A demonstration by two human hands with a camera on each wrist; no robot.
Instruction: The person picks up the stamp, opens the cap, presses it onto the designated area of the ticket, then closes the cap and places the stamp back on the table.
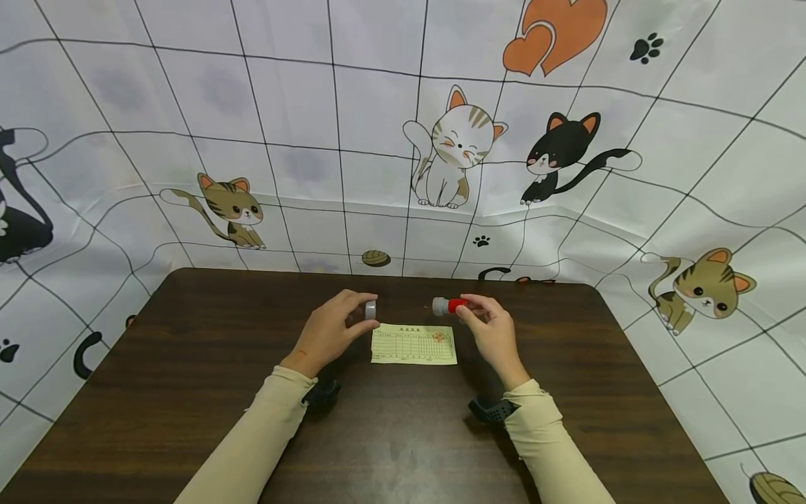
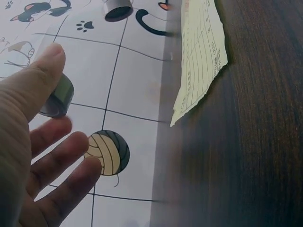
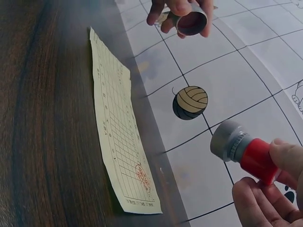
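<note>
A small stamp with a red handle and grey head (image 1: 443,306) is pinched by its handle in my right hand (image 1: 494,339), head pointing left. My left hand (image 1: 329,332) pinches a short round grey cap (image 1: 371,310) between thumb and fingers, and the right wrist view shows the cap's (image 3: 191,23) hollow open end. Both things are held up over the table, apart from each other and facing across a gap. Below and between the hands lies a yellow form (image 1: 412,345) with printed lines and a red round stamp mark near its upper right corner.
The dark wooden table (image 1: 189,364) has its far edge just beyond the hands. Behind it hangs a white cloth (image 1: 296,98) with a black grid and cartoon cats. Dark bands (image 1: 494,409) circle both wrists.
</note>
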